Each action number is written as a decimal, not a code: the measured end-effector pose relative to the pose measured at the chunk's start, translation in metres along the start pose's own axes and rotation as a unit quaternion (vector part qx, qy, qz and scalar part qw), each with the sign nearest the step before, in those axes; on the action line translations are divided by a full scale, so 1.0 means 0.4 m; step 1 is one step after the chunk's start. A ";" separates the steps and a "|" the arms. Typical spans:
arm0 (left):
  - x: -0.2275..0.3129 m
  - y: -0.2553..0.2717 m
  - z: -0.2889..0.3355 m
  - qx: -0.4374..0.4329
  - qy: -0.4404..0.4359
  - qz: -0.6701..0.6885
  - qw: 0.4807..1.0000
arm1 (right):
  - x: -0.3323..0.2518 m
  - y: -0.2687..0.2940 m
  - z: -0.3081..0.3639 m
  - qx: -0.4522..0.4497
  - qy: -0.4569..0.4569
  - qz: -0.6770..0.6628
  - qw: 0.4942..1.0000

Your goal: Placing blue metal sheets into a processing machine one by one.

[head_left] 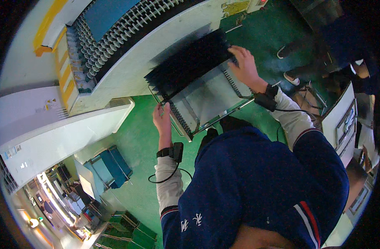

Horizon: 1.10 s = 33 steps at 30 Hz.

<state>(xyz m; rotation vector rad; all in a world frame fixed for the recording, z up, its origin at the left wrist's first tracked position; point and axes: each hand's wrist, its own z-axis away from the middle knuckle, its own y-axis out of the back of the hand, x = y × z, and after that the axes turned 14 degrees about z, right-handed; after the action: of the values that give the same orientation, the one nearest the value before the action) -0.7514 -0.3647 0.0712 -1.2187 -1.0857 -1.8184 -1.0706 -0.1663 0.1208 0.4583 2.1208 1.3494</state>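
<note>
A row of thin dark boards [190, 62] stands on edge, packed close, in the far part of a metal rack cart [206, 97] with toothed side rails. My left hand [163, 120] is at the cart's near left rail, by the left end of the nearest board, thumb and fingers slightly apart. At the right end of the boards, my right hand [246, 66] has its fingers stretched out and its thumb apart, the fingertips close to the board edges. Whether the fingertips touch the boards cannot be made out.
Beyond the cart is a machine with a roller conveyor [119, 37] carrying a blue panel [107, 16]. A white cabinet [65, 137] flanks it on the left. Another rack of blue boards [115, 166] and green crates [127, 230] stand at lower left. At right, a person's shoe [291, 79] shows.
</note>
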 end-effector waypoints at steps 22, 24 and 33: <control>0.051 -0.084 0.030 0.118 -0.057 -0.024 0.991 | 0.105 -0.052 0.000 -0.096 -0.170 -0.177 0.965; 0.079 -0.066 0.043 0.137 -0.089 -0.046 0.985 | 0.097 -0.037 -0.006 -0.071 -0.148 -0.127 0.978; 0.256 0.011 0.038 0.151 -0.205 -0.094 0.962 | 0.024 0.179 -0.125 0.004 -0.122 -0.086 0.989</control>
<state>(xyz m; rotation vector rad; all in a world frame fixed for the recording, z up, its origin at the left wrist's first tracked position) -0.7754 -0.3618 0.1718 -1.3724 -1.6950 -1.4876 -1.1111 -0.1654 0.1989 0.4103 1.9174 1.1282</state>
